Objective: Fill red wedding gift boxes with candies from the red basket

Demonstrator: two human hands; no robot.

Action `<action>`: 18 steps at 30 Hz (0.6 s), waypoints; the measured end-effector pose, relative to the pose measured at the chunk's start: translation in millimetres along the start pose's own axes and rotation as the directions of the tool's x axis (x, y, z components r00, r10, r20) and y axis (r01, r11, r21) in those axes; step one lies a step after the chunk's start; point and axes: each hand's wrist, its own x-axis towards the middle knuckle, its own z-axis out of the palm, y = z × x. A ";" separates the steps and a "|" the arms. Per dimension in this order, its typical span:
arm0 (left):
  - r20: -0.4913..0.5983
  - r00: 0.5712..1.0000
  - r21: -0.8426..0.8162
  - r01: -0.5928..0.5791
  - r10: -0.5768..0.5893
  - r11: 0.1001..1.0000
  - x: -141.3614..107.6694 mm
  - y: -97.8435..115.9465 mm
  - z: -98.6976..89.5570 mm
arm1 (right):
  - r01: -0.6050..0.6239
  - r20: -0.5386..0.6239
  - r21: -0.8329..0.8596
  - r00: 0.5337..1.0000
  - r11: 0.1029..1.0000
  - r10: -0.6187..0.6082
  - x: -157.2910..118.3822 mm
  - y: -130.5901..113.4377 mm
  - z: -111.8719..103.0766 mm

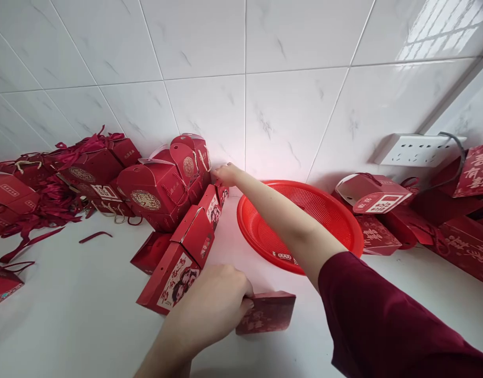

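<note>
Your left hand (223, 299): clamped on one box (267, 314). Your right hand (226, 174): at the worktop (76, 304)'s far edge, grip unclear; a tug might topple the box row (192, 228).

And the right hand (227, 174): fingertips lost against the farthest small box (224, 196), grip unreadable! The right forearm (281, 210) blocks part of the red basket (328, 215); the left hand (216, 299) masks a corner of the dark-red box (267, 315), print blurred. Left edge slices a patterned box (3, 283); the maroon sleeve (375, 315) exits lower right.
</note>
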 end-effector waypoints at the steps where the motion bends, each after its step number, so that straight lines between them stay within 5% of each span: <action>1: 0.006 1.000 -0.004 0.000 0.000 1.000 0.1 0.1 -0.3 | -0.003 0.005 -0.005 1.000 1.000 0.003 -2.9 0.8 -1.3; 7: 0.019 1.000 0.002 0.009 -0.009 1.000 -0.6 3.1 -2.4 | -0.020 0.048 0.035 0.999 0.999 0.019 -21.1 4.4 -8.3; 14: -0.003 1.000 0.010 0.013 -0.013 1.000 0.2 4.7 -3.4 | -0.256 0.324 0.108 0.923 0.961 0.210 -32.1 11.9 -6.0; 18: -0.025 1.000 0.019 0.018 -0.018 1.000 -1.8 5.3 -3.3 | -0.328 0.311 0.168 0.913 0.930 0.265 -32.7 15.0 0.5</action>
